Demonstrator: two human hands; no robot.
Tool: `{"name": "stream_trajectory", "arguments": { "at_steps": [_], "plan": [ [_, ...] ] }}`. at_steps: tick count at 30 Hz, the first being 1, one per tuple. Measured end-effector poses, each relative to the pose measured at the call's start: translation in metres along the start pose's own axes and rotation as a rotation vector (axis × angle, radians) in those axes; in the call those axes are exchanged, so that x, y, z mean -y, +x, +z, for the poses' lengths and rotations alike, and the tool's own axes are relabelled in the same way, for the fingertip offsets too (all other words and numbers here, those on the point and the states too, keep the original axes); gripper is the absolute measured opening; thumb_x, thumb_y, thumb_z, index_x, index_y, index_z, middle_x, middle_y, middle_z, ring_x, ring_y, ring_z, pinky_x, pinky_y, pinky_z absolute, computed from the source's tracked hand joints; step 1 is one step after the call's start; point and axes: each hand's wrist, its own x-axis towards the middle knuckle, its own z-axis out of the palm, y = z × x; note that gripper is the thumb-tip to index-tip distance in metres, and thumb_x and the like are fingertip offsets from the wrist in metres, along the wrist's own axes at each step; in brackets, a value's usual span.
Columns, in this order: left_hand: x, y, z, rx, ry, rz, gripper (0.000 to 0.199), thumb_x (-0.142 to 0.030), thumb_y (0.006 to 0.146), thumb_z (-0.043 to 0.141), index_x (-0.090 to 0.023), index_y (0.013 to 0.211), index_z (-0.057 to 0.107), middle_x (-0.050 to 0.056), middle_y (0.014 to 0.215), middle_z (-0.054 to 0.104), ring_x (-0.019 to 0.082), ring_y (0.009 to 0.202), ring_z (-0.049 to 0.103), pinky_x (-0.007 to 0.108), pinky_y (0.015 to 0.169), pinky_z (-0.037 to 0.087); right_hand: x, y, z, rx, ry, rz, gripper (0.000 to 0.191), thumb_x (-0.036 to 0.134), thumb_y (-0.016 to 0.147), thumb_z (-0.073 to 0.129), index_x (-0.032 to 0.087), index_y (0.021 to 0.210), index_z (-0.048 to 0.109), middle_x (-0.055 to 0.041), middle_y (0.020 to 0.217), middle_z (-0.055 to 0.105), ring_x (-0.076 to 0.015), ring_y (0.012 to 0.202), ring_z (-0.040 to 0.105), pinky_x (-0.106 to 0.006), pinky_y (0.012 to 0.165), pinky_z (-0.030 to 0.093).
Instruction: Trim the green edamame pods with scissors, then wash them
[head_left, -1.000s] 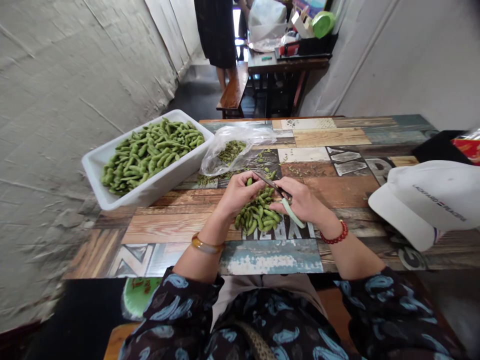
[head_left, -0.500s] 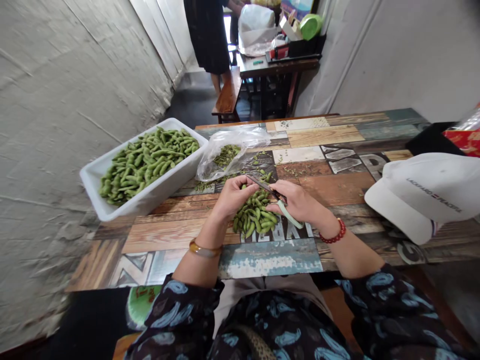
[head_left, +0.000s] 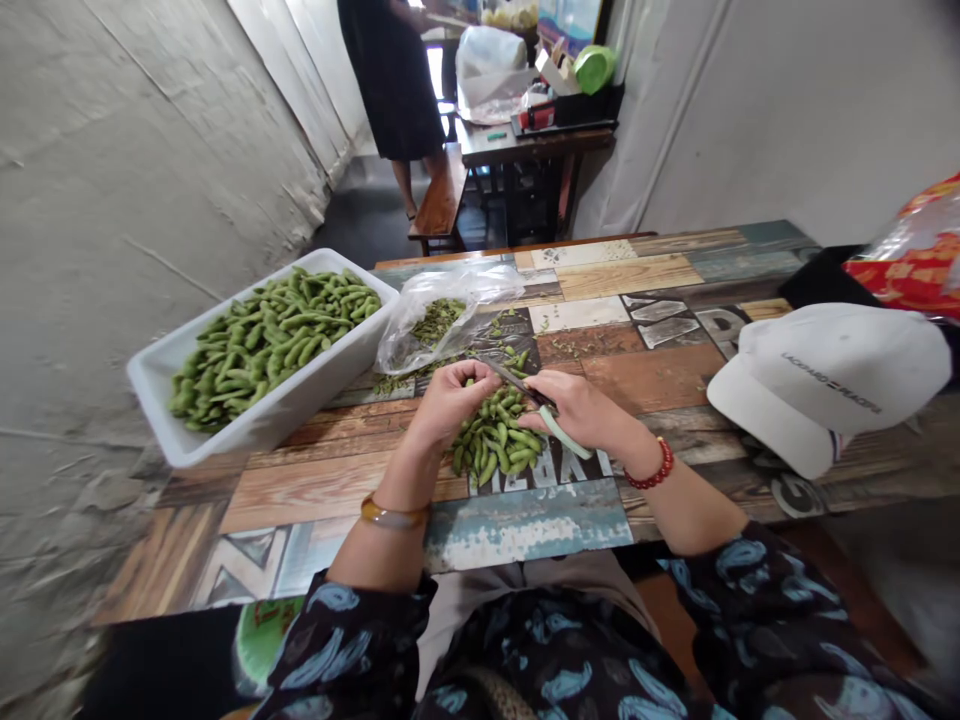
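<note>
My right hand (head_left: pixel 574 405) grips a pair of scissors (head_left: pixel 556 430) with pale green handles; the dark blades point left, toward my other hand. Fingers pinched, my left hand (head_left: pixel 452 402) holds a green soybean pod (head_left: pixel 470 381), mostly hidden by the fingers, close to the blade tips. Beneath both hands lies a loose pile of soybean pods (head_left: pixel 499 445) on the table. Just beyond the left hand, a clear plastic bag (head_left: pixel 397 335) lies open with small green trimmings (head_left: pixel 439 318) inside, and more scraps are scattered beside it.
A white plastic tub (head_left: pixel 259 425) full of pods stands at the left of the patterned wooden table (head_left: pixel 315 485). To the right are a white cap (head_left: pixel 825 375) and a red-and-clear package (head_left: pixel 911 260). Behind, a person (head_left: pixel 394 90) stands near a bench (head_left: pixel 442 195) and a cluttered table (head_left: pixel 525 148).
The camera view has shifted slightly, so the scene sits a little farther left. Both hands keep nearly the same pose over the pile. The person behind has moved an arm.
</note>
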Motion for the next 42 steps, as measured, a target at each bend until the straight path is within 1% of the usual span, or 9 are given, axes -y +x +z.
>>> {"name": "stream_trajectory", "arguments": {
  "at_steps": [8, 12, 17, 20, 22, 27, 31, 35, 42],
  "plan": [
    [-0.006, -0.002, 0.004, -0.011, -0.204, -0.077, 0.032, -0.034, 0.070, 0.078, -0.019, 0.080, 0.052, -0.007, 0.055, 0.053, 0.003, 0.040, 0.036, 0.015, 0.038, 0.020, -0.014, 0.002, 0.000, -0.166, 0.027, 0.120, 0.028, 0.035, 0.086, 0.071, 0.018, 0.107, 0.063, -0.0087, 0.095, 0.066, -0.0242, 0.089, 0.063, -0.037, 0.081, 0.052],
    [-0.009, -0.003, 0.006, -0.016, -0.238, -0.069, 0.033, -0.034, 0.069, 0.079, -0.018, 0.081, 0.052, -0.004, 0.063, 0.061, 0.003, 0.041, 0.040, 0.015, 0.037, 0.021, -0.023, 0.006, -0.006, -0.401, 0.250, 0.323, 0.037, 0.048, 0.083, 0.072, 0.020, 0.106, 0.065, -0.0029, 0.086, 0.064, -0.0199, 0.082, 0.063, -0.036, 0.080, 0.054],
    [-0.010, -0.002, 0.005, -0.032, -0.275, -0.041, 0.034, -0.033, 0.068, 0.080, -0.017, 0.080, 0.053, -0.003, 0.063, 0.061, 0.003, 0.042, 0.041, 0.014, 0.039, 0.024, -0.037, 0.005, -0.023, -0.746, 0.925, 0.529, 0.047, 0.063, 0.081, 0.067, 0.021, 0.101, 0.062, 0.0037, 0.076, 0.058, -0.0109, 0.066, 0.062, -0.023, 0.060, 0.055],
    [-0.009, -0.004, 0.005, -0.023, -0.306, -0.046, 0.035, -0.035, 0.067, 0.081, -0.017, 0.081, 0.053, -0.003, 0.064, 0.062, 0.003, 0.042, 0.041, 0.015, 0.037, 0.022, -0.049, -0.002, -0.035, -1.031, 1.033, 0.557, 0.043, 0.062, 0.079, 0.070, 0.022, 0.091, 0.061, 0.0058, 0.071, 0.055, -0.0080, 0.061, 0.061, -0.017, 0.053, 0.053],
    [-0.009, -0.005, 0.006, -0.014, -0.335, -0.049, 0.037, -0.035, 0.066, 0.081, -0.018, 0.081, 0.052, -0.003, 0.066, 0.064, 0.003, 0.041, 0.041, 0.015, 0.036, 0.020, -0.053, -0.003, -0.036, -1.089, 1.042, 0.561, 0.041, 0.061, 0.080, 0.070, 0.022, 0.091, 0.062, 0.0067, 0.070, 0.054, -0.0064, 0.057, 0.058, -0.016, 0.051, 0.052],
    [-0.008, -0.005, 0.004, -0.022, -0.396, -0.046, 0.038, -0.034, 0.066, 0.081, -0.018, 0.083, 0.051, -0.002, 0.070, 0.067, 0.003, 0.041, 0.041, 0.015, 0.036, 0.020, -0.028, 0.002, -0.013, -0.612, 0.799, 0.491, 0.044, 0.057, 0.079, 0.072, 0.023, 0.105, 0.064, 0.0041, 0.079, 0.058, -0.0099, 0.065, 0.059, -0.022, 0.059, 0.054],
    [-0.008, -0.004, 0.004, -0.045, -0.428, -0.037, 0.040, -0.037, 0.065, 0.083, -0.018, 0.081, 0.051, -0.003, 0.069, 0.066, 0.002, 0.041, 0.041, 0.015, 0.036, 0.020, -0.004, 0.004, 0.004, -0.269, 0.334, 0.237, 0.050, 0.053, 0.079, 0.075, 0.021, 0.114, 0.062, -0.0006, 0.086, 0.061, -0.0165, 0.075, 0.061, -0.032, 0.072, 0.055],
    [-0.007, -0.004, 0.006, -0.044, -0.446, -0.025, 0.040, -0.035, 0.065, 0.083, -0.017, 0.080, 0.051, -0.002, 0.069, 0.066, 0.002, 0.042, 0.041, 0.015, 0.036, 0.021, 0.000, 0.003, 0.012, -0.205, 0.047, 0.023, 0.048, 0.054, 0.082, 0.072, 0.019, 0.112, 0.059, -0.0095, 0.098, 0.063, -0.0268, 0.091, 0.061, -0.044, 0.086, 0.052],
    [-0.003, -0.006, 0.013, 0.000, -0.410, -0.017, 0.034, -0.033, 0.068, 0.082, -0.016, 0.083, 0.057, -0.002, 0.069, 0.066, 0.003, 0.043, 0.043, 0.015, 0.037, 0.022, -0.004, 0.002, 0.017, -0.220, -0.083, -0.068, 0.048, 0.052, 0.083, 0.070, 0.018, 0.113, 0.055, -0.0118, 0.099, 0.061, -0.0306, 0.093, 0.058, -0.046, 0.085, 0.050]
  ]
}}
